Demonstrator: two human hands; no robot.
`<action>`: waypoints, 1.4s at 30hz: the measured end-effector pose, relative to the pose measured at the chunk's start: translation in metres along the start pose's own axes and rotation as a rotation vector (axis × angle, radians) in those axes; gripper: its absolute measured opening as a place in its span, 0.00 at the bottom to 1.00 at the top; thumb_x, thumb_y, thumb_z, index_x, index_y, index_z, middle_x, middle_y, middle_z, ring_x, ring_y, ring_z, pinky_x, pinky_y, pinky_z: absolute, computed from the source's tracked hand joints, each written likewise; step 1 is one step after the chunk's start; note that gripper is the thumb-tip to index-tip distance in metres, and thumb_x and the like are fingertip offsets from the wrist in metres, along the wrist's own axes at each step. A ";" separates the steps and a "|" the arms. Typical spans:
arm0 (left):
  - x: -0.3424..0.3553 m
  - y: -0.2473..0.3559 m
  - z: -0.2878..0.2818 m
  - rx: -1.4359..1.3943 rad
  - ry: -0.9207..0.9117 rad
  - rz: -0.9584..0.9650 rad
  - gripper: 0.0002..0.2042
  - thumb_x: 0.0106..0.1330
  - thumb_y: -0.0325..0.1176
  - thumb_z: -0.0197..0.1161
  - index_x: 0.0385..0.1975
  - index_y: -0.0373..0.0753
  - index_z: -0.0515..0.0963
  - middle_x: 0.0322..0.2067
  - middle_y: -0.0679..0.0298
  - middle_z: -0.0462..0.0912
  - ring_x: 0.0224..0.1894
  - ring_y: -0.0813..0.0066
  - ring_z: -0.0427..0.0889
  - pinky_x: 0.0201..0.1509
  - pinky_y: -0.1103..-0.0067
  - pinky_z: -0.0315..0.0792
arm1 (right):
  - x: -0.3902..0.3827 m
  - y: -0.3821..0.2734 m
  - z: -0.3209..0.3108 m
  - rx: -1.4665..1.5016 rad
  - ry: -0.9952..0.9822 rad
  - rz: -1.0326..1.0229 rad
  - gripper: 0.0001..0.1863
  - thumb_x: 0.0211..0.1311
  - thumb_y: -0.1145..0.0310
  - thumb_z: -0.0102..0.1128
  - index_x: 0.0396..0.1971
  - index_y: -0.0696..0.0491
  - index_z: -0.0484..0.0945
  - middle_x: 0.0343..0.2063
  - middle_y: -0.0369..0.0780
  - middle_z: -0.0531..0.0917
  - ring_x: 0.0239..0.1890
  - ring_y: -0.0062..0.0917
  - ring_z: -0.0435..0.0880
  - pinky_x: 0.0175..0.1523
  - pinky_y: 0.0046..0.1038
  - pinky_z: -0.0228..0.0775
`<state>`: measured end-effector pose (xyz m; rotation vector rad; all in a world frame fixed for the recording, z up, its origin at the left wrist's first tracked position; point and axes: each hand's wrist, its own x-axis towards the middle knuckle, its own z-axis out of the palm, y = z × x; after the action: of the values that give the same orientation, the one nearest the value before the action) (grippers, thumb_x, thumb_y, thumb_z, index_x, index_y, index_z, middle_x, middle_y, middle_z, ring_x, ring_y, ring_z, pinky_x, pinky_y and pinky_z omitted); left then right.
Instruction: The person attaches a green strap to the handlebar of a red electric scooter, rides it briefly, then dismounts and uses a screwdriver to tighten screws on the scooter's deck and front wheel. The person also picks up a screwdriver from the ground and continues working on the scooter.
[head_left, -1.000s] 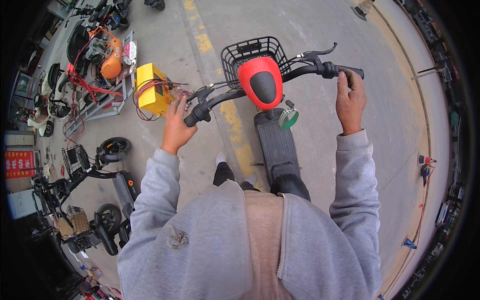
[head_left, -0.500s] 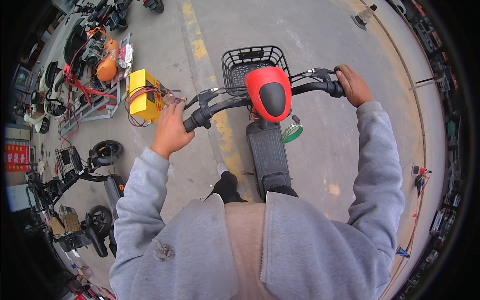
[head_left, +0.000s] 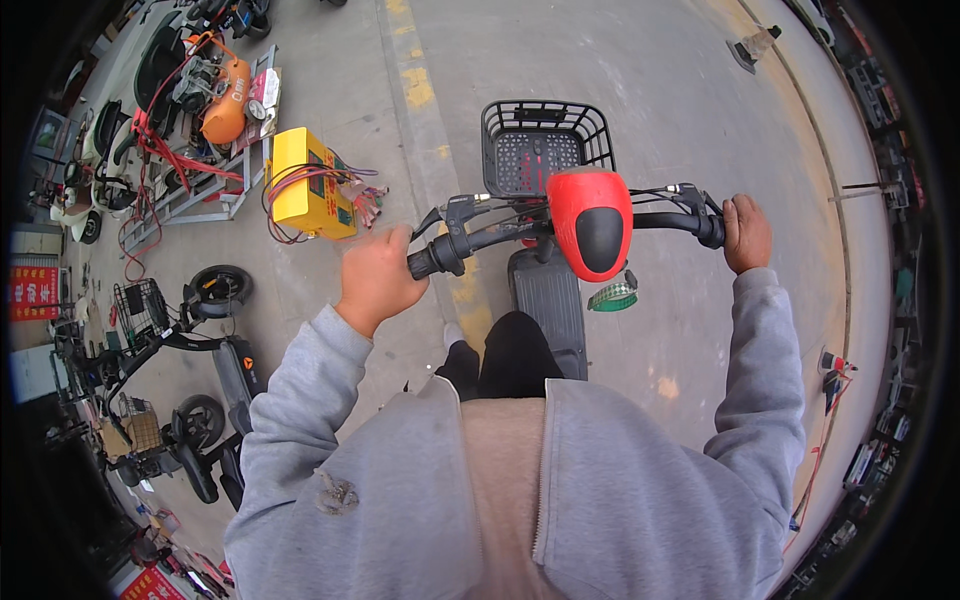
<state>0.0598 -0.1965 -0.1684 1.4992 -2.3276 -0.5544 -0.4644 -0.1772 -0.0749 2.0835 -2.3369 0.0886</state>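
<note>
Evidently both hands are closed: the left hand (head_left: pixel 383 275) curls over the outer left end of the scooter's handlebar (head_left: pixel 660 220), the right hand (head_left: pixel 748 234) wraps its right end. The handlebar spans ahead of the torso, beside a red cover (head_left: pixel 566 215).

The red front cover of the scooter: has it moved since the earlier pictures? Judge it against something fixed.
Yes, to the right: the red front cover now appears farther from the yellow painted line, the gap between them wider.
</note>
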 end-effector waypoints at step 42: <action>0.032 0.284 0.098 0.232 0.165 -0.003 0.28 0.68 0.55 0.57 0.59 0.41 0.76 0.54 0.52 0.78 0.57 0.52 0.76 0.62 0.68 0.68 | -0.078 0.319 0.023 0.572 -0.647 -0.117 0.10 0.47 0.76 0.65 0.26 0.56 0.71 0.21 0.32 0.72 0.25 0.20 0.66 0.32 0.25 0.63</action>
<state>-0.2228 -0.1043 -0.1163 1.5814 -2.3232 -0.1563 -0.7710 -0.0645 -0.1125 2.8718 -2.7693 0.1028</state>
